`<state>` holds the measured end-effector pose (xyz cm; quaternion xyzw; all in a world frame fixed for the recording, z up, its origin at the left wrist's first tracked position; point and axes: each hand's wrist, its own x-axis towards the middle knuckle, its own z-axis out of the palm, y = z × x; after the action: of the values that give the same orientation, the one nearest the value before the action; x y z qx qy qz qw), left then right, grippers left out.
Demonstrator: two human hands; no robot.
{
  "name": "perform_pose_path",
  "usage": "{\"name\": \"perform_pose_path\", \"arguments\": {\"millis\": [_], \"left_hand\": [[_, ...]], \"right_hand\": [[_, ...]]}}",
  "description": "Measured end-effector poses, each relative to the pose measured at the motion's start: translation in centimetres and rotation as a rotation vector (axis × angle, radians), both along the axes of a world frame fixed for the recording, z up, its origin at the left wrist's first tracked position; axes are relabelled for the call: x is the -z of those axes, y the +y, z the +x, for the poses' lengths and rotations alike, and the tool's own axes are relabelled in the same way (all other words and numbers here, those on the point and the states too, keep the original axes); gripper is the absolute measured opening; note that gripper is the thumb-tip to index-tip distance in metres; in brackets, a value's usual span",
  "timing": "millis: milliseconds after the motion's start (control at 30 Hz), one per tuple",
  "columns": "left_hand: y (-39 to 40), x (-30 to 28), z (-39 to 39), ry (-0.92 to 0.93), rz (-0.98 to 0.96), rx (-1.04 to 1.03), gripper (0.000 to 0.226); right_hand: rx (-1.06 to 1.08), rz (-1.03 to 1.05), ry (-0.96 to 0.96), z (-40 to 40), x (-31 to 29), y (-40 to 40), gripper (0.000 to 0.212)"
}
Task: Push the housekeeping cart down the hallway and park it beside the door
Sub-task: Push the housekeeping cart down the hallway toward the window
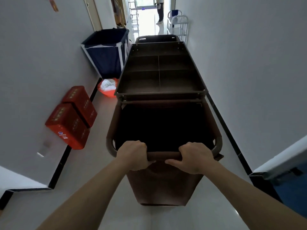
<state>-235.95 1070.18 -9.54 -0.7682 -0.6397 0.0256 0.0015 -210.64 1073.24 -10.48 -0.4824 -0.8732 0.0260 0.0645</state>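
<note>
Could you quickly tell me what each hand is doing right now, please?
Left hand: closed in a grip on the cart's brown handle bar.
Right hand: closed in a grip on the same handle bar.

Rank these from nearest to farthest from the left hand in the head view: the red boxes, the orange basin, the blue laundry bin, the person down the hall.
From the left hand, which grips the cart handle:
1. Red boxes, left wall, nearest.
2. Orange basin, left of the cart.
3. Blue laundry bin, left wall, farther on.
4. Person, at the hallway's far end.

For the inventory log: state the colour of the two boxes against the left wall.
Red boxes, head view.
</note>
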Motion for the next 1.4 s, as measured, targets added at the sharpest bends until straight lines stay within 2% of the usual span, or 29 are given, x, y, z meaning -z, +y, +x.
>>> {"name": "perform_pose_path", "arguments": {"millis": [200,533,1067,1400], "left_hand": [[9.4,0.3,-3.9,0.056,0.046,0.043,0.059],[25.0,-0.2,-8.2,0.034,0.003,0.042,0.057],[50.2,-0.5,-11.6,0.020,-0.032,-0.050,0.061],[66.0,-0.4,-13.6,0.020,0.021,0.007,0.060]], "right_hand": [[0.008,0.064,0.011,-3.9,-0.3,8.9,0.078],[0.016,0.107,0.021,-8.6,0.2,24.3,0.076],[-0.012,0.037,0.025,-12.1,-0.6,49.6,0.071],[-0.004,0.051,0.016,-14.1,-0.5,65.4,0.071]]}}
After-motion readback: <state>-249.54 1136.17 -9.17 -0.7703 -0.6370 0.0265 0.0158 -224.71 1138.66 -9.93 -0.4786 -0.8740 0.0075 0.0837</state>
